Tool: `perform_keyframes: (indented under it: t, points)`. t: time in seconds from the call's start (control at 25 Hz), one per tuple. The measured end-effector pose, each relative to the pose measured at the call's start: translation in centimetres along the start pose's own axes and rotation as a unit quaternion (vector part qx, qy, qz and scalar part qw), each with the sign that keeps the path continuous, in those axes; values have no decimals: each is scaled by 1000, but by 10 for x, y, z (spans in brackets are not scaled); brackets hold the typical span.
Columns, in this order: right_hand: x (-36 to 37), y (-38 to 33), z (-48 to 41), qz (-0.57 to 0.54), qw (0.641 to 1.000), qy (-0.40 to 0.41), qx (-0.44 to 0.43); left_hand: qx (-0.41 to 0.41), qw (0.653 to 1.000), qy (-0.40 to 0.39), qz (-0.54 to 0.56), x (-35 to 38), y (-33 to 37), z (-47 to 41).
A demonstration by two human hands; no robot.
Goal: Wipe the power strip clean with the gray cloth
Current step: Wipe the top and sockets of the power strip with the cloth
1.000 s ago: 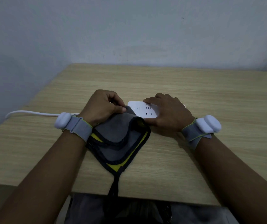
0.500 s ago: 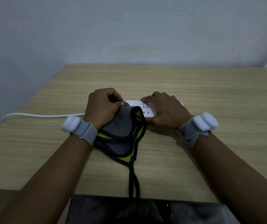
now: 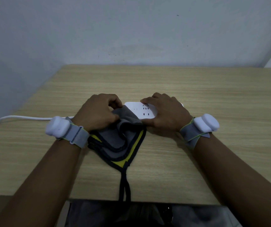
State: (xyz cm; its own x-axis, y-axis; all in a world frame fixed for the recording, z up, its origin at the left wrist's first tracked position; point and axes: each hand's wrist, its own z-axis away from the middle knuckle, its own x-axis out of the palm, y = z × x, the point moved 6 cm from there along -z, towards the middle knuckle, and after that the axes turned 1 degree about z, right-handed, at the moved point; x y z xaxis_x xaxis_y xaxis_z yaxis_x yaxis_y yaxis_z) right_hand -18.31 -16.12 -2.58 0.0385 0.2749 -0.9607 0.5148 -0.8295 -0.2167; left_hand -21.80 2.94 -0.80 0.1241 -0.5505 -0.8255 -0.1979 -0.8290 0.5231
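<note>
Head view: our left hand (image 3: pixel 98 113) pinches gray cloth (image 3: pixel 120 141), soft and floppy we guess; right hand (image 3: pixel 165 113) clamps stiff power strip (image 3: pixel 139 110) by sides.

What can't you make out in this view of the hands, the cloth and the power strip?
Head view only:
1. The power strip: its right end is hidden under the right hand, its left end under the gray cloth and left hand.
2. The cord: runs off the left edge of the table; plug unseen.
3. Dirt on the strip: too small and dim to tell.
</note>
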Motion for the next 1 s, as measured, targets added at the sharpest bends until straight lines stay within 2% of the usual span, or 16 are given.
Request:
perform_keyframes:
  t: [0.2,0.32,0.48,0.64,0.84,1.0]
  points:
    - [-1,-1,1,0,1000,-3,3,-49,999,6,0,5,-14,-11]
    - [-2,1,1,7,1000,7,6,-16,996,-42,-73,13,-12,-20]
    - [-1,1,1,0,1000,-9,4,23,996,-87,-7,10,-17,-18]
    - [-2,-2,0,-7,1000,-14,-5,84,995,-49,-37,7,-17,-13]
    - [-2,-1,1,-5,1000,-3,0,66,990,-88,-89,20,-24,-22]
    - [-1,0,0,-5,1000,-13,-6,55,992,-100,-48,20,-24,-22]
